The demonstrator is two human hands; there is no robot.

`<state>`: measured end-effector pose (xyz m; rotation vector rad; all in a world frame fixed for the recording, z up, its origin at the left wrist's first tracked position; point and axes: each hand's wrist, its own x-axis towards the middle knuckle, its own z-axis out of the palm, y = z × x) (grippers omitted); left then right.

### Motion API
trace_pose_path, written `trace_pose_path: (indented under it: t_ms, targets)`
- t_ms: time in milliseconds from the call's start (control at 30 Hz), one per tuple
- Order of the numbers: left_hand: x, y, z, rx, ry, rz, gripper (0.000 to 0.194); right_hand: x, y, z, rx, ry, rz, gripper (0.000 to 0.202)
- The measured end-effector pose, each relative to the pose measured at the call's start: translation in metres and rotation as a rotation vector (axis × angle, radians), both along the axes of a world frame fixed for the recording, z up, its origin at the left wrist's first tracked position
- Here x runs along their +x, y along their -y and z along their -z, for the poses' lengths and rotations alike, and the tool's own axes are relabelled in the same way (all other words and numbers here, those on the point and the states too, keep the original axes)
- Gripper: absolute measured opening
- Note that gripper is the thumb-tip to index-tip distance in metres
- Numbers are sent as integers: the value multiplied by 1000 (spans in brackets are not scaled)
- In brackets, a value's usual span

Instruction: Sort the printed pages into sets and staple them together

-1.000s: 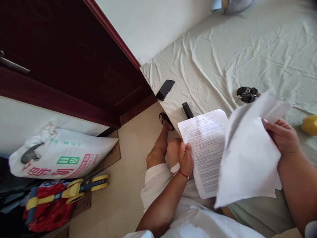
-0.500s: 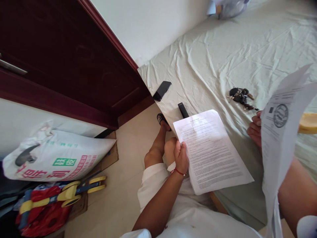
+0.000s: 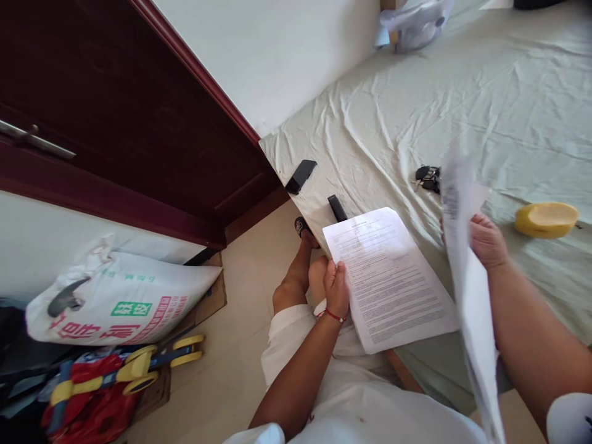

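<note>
My left hand (image 3: 337,287) grips the left edge of a printed sheet (image 3: 393,280), thumb on top, above my lap. Lines of small text cover that page, which lies nearly flat. To the right, my right hand (image 3: 489,239) is closed around other paper sheets (image 3: 469,302), held upright and seen almost edge-on; their upper part is blurred by motion. Behind those sheets, a bunch of keys (image 3: 428,178) is partly hidden on the bed. A small black device (image 3: 337,208) rests just beyond the flat page's top edge.
A phone (image 3: 301,176) lies at the corner of the bed (image 3: 370,135). Right of my right hand is a yellow cut fruit-like object (image 3: 546,220). A white sack (image 3: 124,296) and a yellow-and-blue wheeled toy (image 3: 139,370) occupy the floor at left, below a dark red door (image 3: 139,111).
My right hand has swung its sheets leftward, turning them edge-on and partly covering the keys. More of the yellow object shows. My left hand still holds its page.
</note>
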<state>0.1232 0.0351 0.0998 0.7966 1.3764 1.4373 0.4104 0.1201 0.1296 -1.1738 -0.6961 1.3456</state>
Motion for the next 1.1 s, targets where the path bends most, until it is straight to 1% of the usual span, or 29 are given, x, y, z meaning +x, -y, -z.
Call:
trace_pose_path:
  t_ms: [67,133,267,400,500,567,700,800,867,1000,1100]
  targets:
    - [1,2,-3,0,-14,32,54,-9,2,1,-66,-13,-48,34]
    - [2,4,-6,-1,-63,24,53,-16,3,6,-103,2,-107,35]
    - [1,5,-7,-25,-174,-6,49,-22,2,17,-47,101,-187,33]
    - [-3,6,-3,-49,-211,-17,44,-23,3,18,-12,172,-237,32]
    - [-3,7,2,-87,-202,-86,42,-24,4,15,-19,188,-262,32]
    - [-3,6,4,-84,-183,-107,45,-24,4,14,-17,192,-273,32]
    - [-2,4,5,-42,-153,-83,53,-23,2,18,0,181,-288,33]
    - [-2,4,4,-47,-172,-111,58,-23,1,22,26,185,-286,35]
    - [-2,5,4,-39,-189,-107,61,-23,1,24,39,198,-289,35]
    - [-4,5,6,-1,-194,-81,64,-23,2,25,45,224,-296,34]
    - [-4,5,8,15,-201,-98,65,-23,2,24,32,242,-302,32]
